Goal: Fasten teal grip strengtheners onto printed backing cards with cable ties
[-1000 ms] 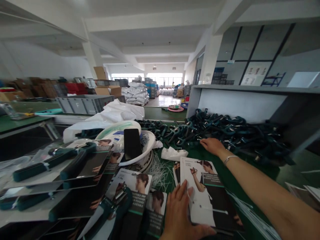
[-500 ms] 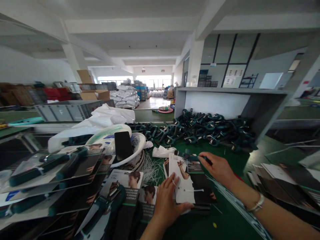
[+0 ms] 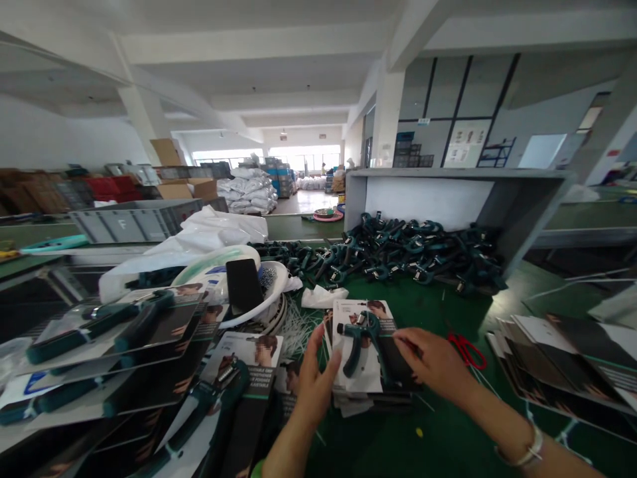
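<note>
A dark green hand grip strengthener (image 3: 375,342) lies on a printed backing card (image 3: 358,382), which tops a small stack of cards in front of me. My left hand (image 3: 318,375) is at the stack's left edge, with thumb and fingers apart. At the right side of the card, my right hand (image 3: 432,365) has its fingers curled and pinched together, close to the grip strengthener's handle. Whatever is between those fingertips, if anything, is hidden. Left of my left hand, another grip strengthener (image 3: 229,392) rests on its own card.
Several carded grip strengtheners (image 3: 119,325) are piled at the left. Loose ones fill the grey open box (image 3: 527,219) at the back. Red scissors (image 3: 468,350), a card stack (image 3: 562,358), white zip ties (image 3: 296,328) and a phone (image 3: 243,285) lie around the work spot.
The grip strengthener, earlier in my right hand above the card's top, now lies on the card. My left hand has moved off the card face to its left edge. The red scissors have come into view.
</note>
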Demonstrator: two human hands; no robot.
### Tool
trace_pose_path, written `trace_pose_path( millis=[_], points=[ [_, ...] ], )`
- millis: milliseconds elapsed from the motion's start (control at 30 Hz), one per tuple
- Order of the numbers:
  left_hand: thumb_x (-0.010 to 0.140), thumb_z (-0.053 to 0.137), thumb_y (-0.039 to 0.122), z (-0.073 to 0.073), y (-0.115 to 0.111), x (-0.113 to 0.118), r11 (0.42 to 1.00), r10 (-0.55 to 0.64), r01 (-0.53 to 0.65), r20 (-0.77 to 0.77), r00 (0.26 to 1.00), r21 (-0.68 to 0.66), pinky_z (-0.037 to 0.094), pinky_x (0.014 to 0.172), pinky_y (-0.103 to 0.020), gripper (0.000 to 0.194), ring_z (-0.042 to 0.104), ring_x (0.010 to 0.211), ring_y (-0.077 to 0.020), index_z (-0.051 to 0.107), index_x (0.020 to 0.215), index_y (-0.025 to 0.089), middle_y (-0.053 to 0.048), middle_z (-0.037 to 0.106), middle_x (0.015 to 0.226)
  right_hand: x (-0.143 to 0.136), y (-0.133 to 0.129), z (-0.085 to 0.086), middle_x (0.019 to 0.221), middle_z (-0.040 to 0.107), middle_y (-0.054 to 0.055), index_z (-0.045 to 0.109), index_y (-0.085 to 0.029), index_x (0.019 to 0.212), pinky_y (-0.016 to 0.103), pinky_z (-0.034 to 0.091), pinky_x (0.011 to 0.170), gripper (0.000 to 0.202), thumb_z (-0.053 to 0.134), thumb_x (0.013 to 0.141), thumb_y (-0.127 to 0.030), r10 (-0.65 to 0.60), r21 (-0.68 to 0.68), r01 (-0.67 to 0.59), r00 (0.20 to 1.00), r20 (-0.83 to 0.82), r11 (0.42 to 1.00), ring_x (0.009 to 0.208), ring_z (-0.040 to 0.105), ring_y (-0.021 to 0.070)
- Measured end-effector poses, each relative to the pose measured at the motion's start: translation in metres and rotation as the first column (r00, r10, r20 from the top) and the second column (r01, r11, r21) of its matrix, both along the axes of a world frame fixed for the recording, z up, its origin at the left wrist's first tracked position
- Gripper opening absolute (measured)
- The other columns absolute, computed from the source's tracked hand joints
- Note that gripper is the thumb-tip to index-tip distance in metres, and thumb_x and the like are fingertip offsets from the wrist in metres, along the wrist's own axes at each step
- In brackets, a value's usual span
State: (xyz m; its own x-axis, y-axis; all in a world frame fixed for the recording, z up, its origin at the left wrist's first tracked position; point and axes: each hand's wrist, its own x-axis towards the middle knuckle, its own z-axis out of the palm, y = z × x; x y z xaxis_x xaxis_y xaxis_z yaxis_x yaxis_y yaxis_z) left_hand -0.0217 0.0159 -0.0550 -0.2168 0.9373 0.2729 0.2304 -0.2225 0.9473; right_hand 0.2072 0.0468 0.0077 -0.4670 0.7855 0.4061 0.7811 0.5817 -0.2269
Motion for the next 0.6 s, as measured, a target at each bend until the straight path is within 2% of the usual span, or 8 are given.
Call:
trace_pose_path(
  millis=[67, 100, 133, 200, 267, 333, 433, 600],
  points=[
    [0.079, 0.051, 0.036, 0.022, 0.011, -0.003, 0.994, 0.108, -0.107, -0.163, 0.981, 0.019, 0.032, 0.102, -0.040, 0.036, 0.047, 0.118, -0.0237, 0.058, 0.110, 0.018, -0.011, 0.055, 0.123, -0.002, 0.004, 0.012, 0.088, 0.066, 0.006, 0.063, -0.021, 0.100, 0.030, 0.047, 0.072, 0.026, 0.044, 0.083, -0.026, 0.033, -0.083, -0.031, 0.999, 0.020, 0.996, 0.080, 0.061, 0.0170],
    [0.079, 0.052, 0.034, 0.034, 0.018, -0.003, 0.992, 0.122, -0.114, -0.263, 0.957, 0.046, 0.032, 0.102, -0.040, 0.030, 0.049, 0.116, -0.0237, 0.062, 0.103, 0.018, -0.010, 0.057, 0.120, -0.005, 0.004, 0.017, 0.090, 0.064, 0.006, 0.063, -0.022, 0.102, 0.031, 0.047, 0.073, 0.027, 0.048, 0.080, -0.027, 0.068, -0.117, -0.061, 0.996, 0.058, 0.991, 0.082, 0.060, 0.0179],
    [0.079, 0.052, 0.032, 0.045, 0.027, -0.002, 0.994, 0.113, -0.101, -0.365, 0.924, 0.052, 0.033, 0.101, -0.039, 0.029, 0.050, 0.114, -0.0235, 0.063, 0.102, 0.019, -0.010, 0.058, 0.119, -0.009, 0.004, 0.020, 0.092, 0.063, 0.006, 0.063, -0.023, 0.104, 0.032, 0.046, 0.074, 0.029, 0.051, 0.077, -0.027, 0.096, -0.141, -0.081, 0.990, 0.106, 0.987, 0.085, 0.059, 0.0193],
    [0.079, 0.052, 0.033, 0.064, 0.046, 0.007, 0.998, 0.024, -0.051, -0.556, 0.831, -0.033, 0.036, 0.097, -0.039, 0.031, 0.051, 0.113, -0.0248, 0.063, 0.105, 0.021, -0.009, 0.058, 0.121, -0.021, 0.004, 0.022, 0.095, 0.062, 0.008, 0.065, -0.024, 0.103, 0.033, 0.046, 0.074, 0.032, 0.057, 0.072, -0.028, 0.111, -0.166, -0.077, 0.972, 0.208, 0.983, 0.088, 0.059, 0.0225],
    [0.077, 0.056, 0.036, 0.073, 0.066, 0.021, 0.992, -0.062, -0.027, -0.658, 0.750, -0.124, 0.038, 0.093, -0.042, 0.034, 0.052, 0.111, -0.0284, 0.063, 0.107, 0.022, -0.009, 0.059, 0.120, -0.032, 0.006, 0.021, 0.095, 0.062, 0.009, 0.067, -0.024, 0.098, 0.033, 0.046, 0.071, 0.030, 0.059, 0.069, -0.027, 0.079, -0.167, -0.031, 0.954, 0.291, 0.986, 0.088, 0.059, 0.0246],
    [0.073, 0.060, 0.038, 0.072, 0.083, 0.035, 0.987, -0.110, -0.003, -0.684, 0.721, -0.163, 0.041, 0.087, -0.043, 0.035, 0.056, 0.105, -0.0305, 0.065, 0.105, 0.024, -0.010, 0.064, 0.113, -0.041, 0.009, 0.018, 0.092, 0.063, 0.010, 0.069, -0.022, 0.089, 0.032, 0.045, 0.068, 0.023, 0.056, 0.070, -0.021, 0.033, -0.148, 0.019, 0.939, 0.341, 0.989, 0.087, 0.060, 0.0251],
    [0.074, 0.060, 0.039, 0.062, 0.099, 0.051, 0.983, -0.158, 0.050, -0.689, 0.708, -0.175, 0.044, 0.082, -0.037, 0.027, 0.060, 0.097, -0.0270, 0.068, 0.097, 0.029, -0.005, 0.068, 0.104, -0.046, 0.015, 0.012, 0.087, 0.064, 0.013, 0.069, -0.016, 0.078, 0.031, 0.045, 0.067, 0.021, 0.049, 0.074, -0.011, -0.010, -0.117, 0.057, 0.932, 0.362, 0.991, 0.084, 0.061, 0.0243],
    [0.078, 0.055, 0.040, 0.053, 0.100, 0.053, 0.979, -0.205, 0.150, -0.691, 0.693, -0.140, 0.042, 0.083, -0.032, 0.021, 0.061, 0.093, -0.0211, 0.071, 0.089, 0.030, 0.000, 0.070, 0.098, -0.038, 0.020, 0.003, 0.089, 0.065, 0.014, 0.066, -0.013, 0.084, 0.032, 0.045, 0.073, 0.022, 0.044, 0.084, -0.017, -0.030, -0.094, 0.066, 0.938, 0.346, 0.993, 0.085, 0.061, 0.0242]
  ],
)
